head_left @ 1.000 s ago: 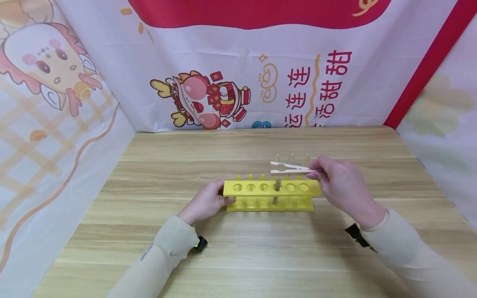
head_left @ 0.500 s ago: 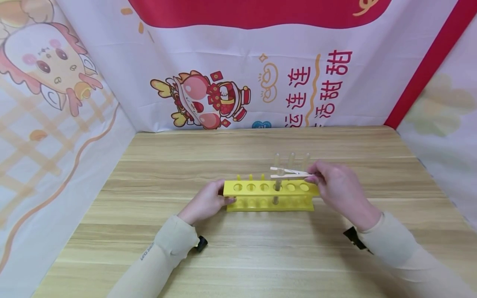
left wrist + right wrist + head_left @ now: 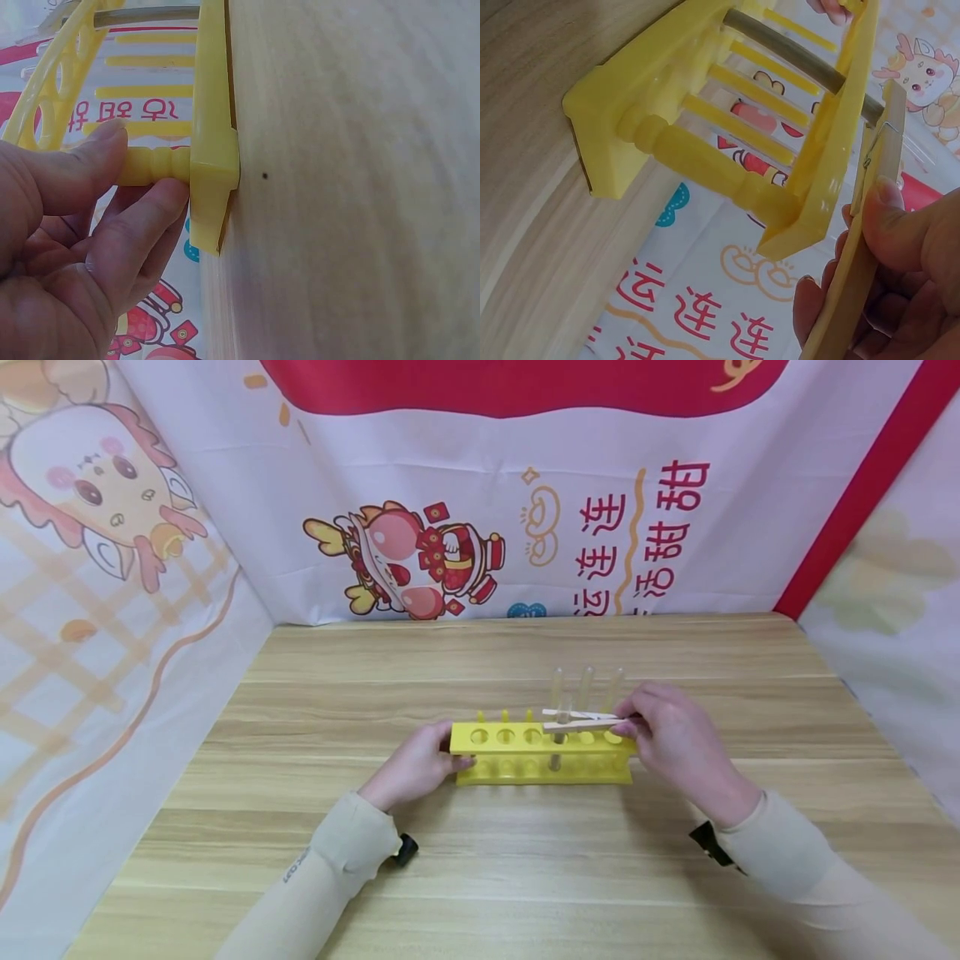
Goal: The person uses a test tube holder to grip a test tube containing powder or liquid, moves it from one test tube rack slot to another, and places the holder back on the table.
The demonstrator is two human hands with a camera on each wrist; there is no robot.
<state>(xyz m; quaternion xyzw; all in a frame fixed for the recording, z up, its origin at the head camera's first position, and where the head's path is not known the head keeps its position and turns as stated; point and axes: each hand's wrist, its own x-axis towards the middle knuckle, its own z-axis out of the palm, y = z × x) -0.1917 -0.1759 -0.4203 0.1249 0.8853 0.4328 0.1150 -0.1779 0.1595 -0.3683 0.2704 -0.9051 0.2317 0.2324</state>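
Test tube (image 3: 799, 57), dark inside, stands in the yellow rack (image 3: 542, 747). Just above the rack, a wooden clamp (image 3: 855, 270), pinched in the fingers of the right hand (image 3: 678, 745), seems to straddle it; the left hand (image 3: 415, 767) grips the rack's left end. Clamping seems in hand; next likely calls for a square grip.

A tabletop booth: cartoon-printed cloth (image 3: 465, 460) behind and beside a wood-grain table (image 3: 510, 877).

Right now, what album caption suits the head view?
Left hand grips a yellow plastic test-tube rack; right hand holds a pale wooden clamp at a slim, transparent tube.
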